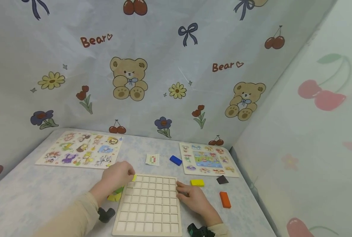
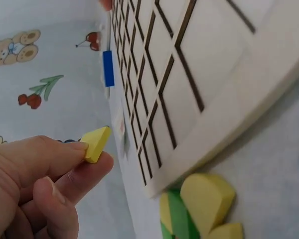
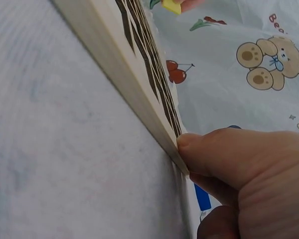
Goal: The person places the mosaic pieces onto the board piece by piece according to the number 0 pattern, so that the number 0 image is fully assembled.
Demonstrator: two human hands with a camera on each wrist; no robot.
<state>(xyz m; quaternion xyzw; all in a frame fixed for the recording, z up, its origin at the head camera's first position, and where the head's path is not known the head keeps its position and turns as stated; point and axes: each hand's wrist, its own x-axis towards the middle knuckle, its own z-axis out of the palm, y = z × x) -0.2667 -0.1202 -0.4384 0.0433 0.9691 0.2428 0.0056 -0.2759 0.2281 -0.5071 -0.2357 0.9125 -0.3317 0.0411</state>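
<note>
A pale wooden grid board with rows of square cells lies in front of me. Over its far left corner, my left hand pinches a small yellow block between thumb and finger. My right hand holds the board's right edge near the far corner; in the right wrist view the thumb presses the rim, with a finger just beyond it. Beside the board's left edge lie a rounded yellow piece and a green piece, partly covered by my left arm in the head view.
Right of the board lie a yellow block, an orange block and a dark piece. Behind it are a blue block and a small printed card. Picture boards stand back left and back right.
</note>
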